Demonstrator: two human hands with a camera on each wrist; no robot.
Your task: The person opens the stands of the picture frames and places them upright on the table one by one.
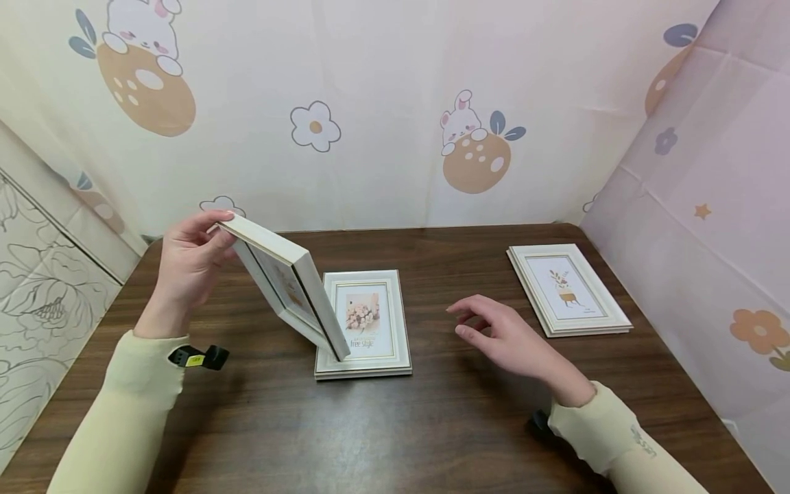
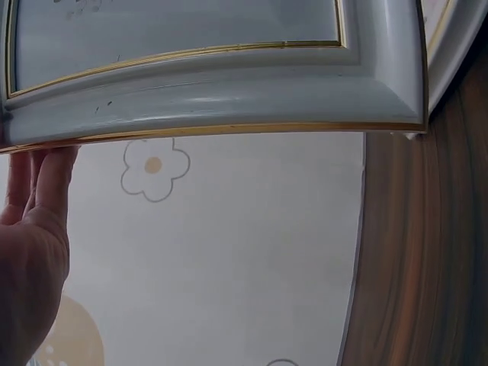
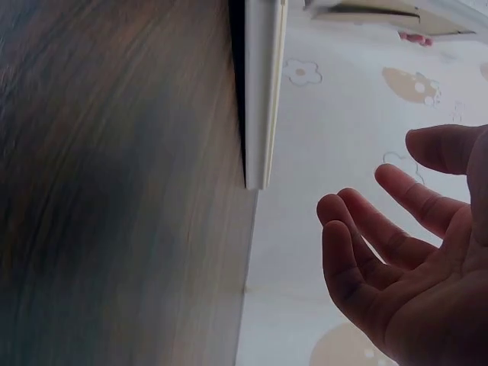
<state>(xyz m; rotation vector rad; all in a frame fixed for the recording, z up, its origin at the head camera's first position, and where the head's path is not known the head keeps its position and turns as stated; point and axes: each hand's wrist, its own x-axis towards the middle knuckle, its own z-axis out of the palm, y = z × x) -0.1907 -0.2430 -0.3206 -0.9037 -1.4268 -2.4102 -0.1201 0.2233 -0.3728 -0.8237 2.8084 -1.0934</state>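
Observation:
My left hand [image 1: 196, 259] grips a white picture frame [image 1: 324, 302] by its upper left corner, between thumb and fingers. That frame is tilted up, its glass side turned to the left and down. Its lower corner reaches over a second white picture frame [image 1: 395, 322], which lies flat with a flower picture and "free style" lettering; whether the two touch I cannot tell. In the left wrist view the held frame's gold-lined border [image 2: 229, 99] spans the top. My right hand [image 1: 503, 336] hovers to the right of the flat frame, fingers loosely bent, holding nothing.
A third white picture frame [image 1: 537, 281] with a plant picture lies at the right of the dark wooden table [image 1: 265, 425]. A patterned curtain [image 1: 382, 178] hangs along the back edge, with more fabric at both sides.

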